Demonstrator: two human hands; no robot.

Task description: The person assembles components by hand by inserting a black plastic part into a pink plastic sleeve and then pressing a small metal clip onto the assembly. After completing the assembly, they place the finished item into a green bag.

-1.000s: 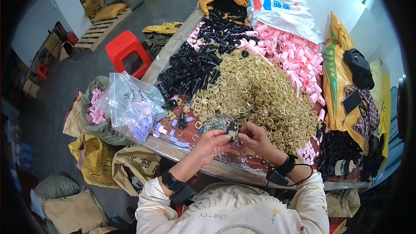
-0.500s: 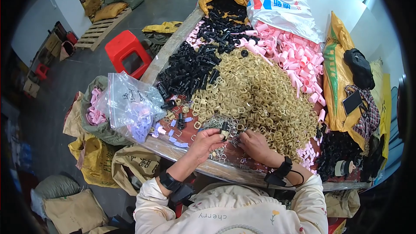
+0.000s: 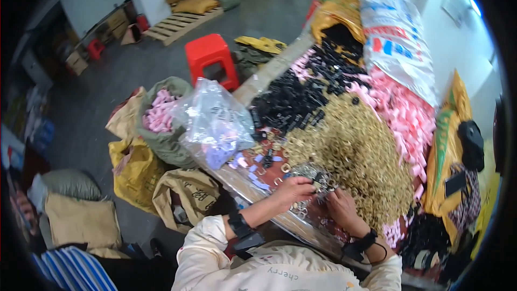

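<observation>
My left hand (image 3: 295,191) pinches a small black plastic fitting (image 3: 321,177) between thumb and fingers, at the near edge of the heap. My right hand (image 3: 344,211) is close beside it with thumb and fingers pressed together; what they hold, if anything, is too small to make out. Beneath and between the hands lie small silver metal rings (image 3: 304,171). A large pile of tan buckle-shaped pieces (image 3: 355,145) rises just beyond them. Black plastic fittings (image 3: 288,97) are heaped behind it on the left, and pink plastic parts (image 3: 401,113) on the right.
A clear bag of purple pieces (image 3: 218,124) rests on the table's left edge. Open sacks (image 3: 161,145) stand on the floor beside it, with a red stool (image 3: 209,56) farther back. A striped-clothed person (image 3: 75,269) is at lower left. A yellow sack (image 3: 444,145) lies right.
The whole view has swung left, so the table sits farther right. My hands have come closer together, the left still pinching the black fitting. A person in stripes now shows at lower left.
</observation>
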